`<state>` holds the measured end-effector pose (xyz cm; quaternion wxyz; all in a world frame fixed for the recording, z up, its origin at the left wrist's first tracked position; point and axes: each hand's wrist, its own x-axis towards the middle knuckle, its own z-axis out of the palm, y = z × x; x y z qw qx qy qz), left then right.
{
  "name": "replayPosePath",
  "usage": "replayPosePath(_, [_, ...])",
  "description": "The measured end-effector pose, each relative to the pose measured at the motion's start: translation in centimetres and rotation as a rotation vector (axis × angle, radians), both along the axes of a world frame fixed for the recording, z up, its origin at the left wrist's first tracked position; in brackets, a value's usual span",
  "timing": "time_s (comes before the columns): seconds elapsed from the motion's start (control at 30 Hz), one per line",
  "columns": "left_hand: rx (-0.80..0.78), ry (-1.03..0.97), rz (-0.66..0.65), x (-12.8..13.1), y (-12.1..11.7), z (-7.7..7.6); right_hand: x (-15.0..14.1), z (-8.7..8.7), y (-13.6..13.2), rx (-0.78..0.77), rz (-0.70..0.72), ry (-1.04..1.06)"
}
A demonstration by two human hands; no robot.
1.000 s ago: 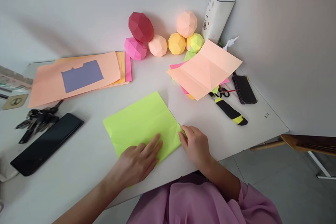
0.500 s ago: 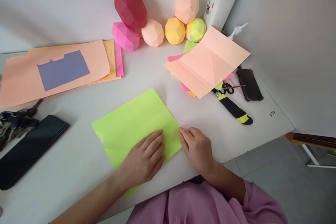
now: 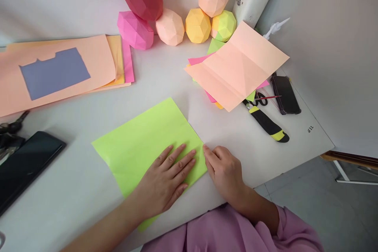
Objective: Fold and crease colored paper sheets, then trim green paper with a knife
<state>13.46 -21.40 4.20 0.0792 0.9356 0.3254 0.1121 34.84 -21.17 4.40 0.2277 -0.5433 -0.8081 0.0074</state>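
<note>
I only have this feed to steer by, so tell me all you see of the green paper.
The green paper is bright yellow-green, thin and matte, and seems folded over, with faint creases. It lies nearly flat on the white table, askew, one corner pointing away. The left hand is spread on top, hiding part of it; the right hand touches its right edge. A bit shows near the table's front edge.

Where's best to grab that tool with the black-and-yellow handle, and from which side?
Probably midway along the black-and-yellow handle, with the right hand, coming from the near right. Its free end points that way and lies uncovered on the white table, while the far end disappears under the creased peach paper sheet.
</note>
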Motion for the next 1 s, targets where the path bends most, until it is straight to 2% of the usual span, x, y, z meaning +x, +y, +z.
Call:
replayPosePath(0.7, [0.01, 0.074, -0.025, -0.1, 0.0, -0.1, 0.3, 0.2, -0.1, -0.019, -0.004, -0.003])
replayPosePath(1.0, [0.008, 0.045, -0.022, -0.1, -0.1, -0.2, 0.6, 0.3, -1.1, -0.017, -0.098, -0.037])
